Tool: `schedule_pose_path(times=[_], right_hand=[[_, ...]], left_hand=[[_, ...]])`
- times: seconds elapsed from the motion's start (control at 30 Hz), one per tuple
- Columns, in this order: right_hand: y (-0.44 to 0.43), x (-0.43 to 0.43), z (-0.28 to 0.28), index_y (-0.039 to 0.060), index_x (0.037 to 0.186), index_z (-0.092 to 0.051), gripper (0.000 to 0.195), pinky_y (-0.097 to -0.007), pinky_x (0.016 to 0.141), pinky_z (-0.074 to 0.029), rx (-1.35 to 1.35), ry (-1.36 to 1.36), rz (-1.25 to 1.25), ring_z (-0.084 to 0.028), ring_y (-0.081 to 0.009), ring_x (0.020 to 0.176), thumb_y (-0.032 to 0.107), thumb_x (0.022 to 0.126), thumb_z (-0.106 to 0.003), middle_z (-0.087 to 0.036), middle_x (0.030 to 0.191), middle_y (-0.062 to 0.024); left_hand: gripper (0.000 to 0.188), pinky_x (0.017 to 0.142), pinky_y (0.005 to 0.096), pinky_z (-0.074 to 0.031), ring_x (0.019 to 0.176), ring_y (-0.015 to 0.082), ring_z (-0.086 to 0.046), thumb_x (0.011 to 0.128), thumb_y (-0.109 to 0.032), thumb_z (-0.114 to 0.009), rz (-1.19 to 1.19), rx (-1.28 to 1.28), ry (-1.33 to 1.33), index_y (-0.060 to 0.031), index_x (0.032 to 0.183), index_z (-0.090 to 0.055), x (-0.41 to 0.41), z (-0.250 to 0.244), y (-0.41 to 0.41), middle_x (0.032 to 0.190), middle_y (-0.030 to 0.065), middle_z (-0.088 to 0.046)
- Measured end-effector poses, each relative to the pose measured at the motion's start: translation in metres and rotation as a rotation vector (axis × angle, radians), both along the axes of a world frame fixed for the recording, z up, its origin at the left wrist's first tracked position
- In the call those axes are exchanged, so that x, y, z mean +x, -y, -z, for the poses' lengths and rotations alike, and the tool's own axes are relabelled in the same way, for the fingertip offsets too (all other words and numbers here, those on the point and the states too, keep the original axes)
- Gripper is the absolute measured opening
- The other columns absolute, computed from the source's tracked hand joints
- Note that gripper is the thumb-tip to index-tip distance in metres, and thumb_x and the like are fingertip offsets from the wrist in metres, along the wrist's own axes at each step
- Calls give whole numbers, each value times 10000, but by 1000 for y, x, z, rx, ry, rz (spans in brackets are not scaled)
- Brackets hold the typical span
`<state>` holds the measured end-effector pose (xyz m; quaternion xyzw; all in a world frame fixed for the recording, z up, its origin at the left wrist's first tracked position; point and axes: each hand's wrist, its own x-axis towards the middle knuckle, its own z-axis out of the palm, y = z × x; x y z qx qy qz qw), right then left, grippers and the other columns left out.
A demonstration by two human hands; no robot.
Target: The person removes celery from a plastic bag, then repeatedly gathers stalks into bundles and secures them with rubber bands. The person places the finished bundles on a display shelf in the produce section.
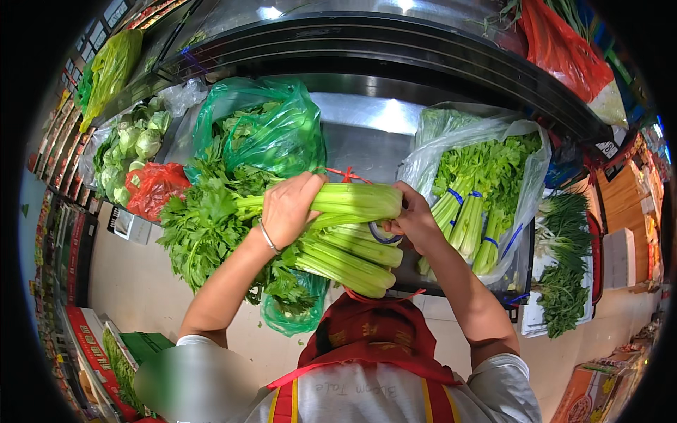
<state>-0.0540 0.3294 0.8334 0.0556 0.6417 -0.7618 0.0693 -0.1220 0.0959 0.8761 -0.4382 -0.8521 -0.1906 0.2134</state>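
Note:
My left hand (pixel 290 210), with a bracelet at the wrist, grips a bunch of celery (pixel 357 201) around its stalks below the leaves. At the cut base of that bunch is my right hand (pixel 415 219), its fingers bent around the end and beside a roll of tape (pixel 384 233). More celery stalks (pixel 351 259) lie under the held bunch, their leaves (pixel 206 227) spreading left. Behind them a green plastic bag (pixel 280 132) holds leafy greens. On the right, celery bunches bound with blue tape (pixel 465 227) lie in a clear plastic bag (pixel 534 153).
The metal display shelf (pixel 359 113) has a raised black ledge (pixel 370 45) behind it. Round green vegetables (pixel 140 143) and a red plastic bag (pixel 156 190) sit at left. Green onions (pixel 566 224) and leafy greens (pixel 563 301) lie at right. A green bag (pixel 296 312) hangs below the celery.

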Motion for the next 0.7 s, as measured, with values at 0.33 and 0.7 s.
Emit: schedule_pose_path(times=[0.33,0.7], right_hand=[[4,15,-17,-6,1091,-550,256,-219,390,-290,-96,158,118,-476,-91,472,135,879,-578,-543,696,-40],[24,-26,-50,43,1351,-361,770,-198,635,-355,-111,-493,-221,-409,-61,743,192,720,-775,-460,941,3]], left_hand=[[1121,784,402,-421,902,322,-544,403,-451,-866,48,-40,108,-30,1314,-366,5,27,-9,995,135,-528],[885,823,423,-492,985,398,-572,597,-198,-794,-46,337,218,-16,1313,-307,-24,-34,-2,1119,228,-536]])
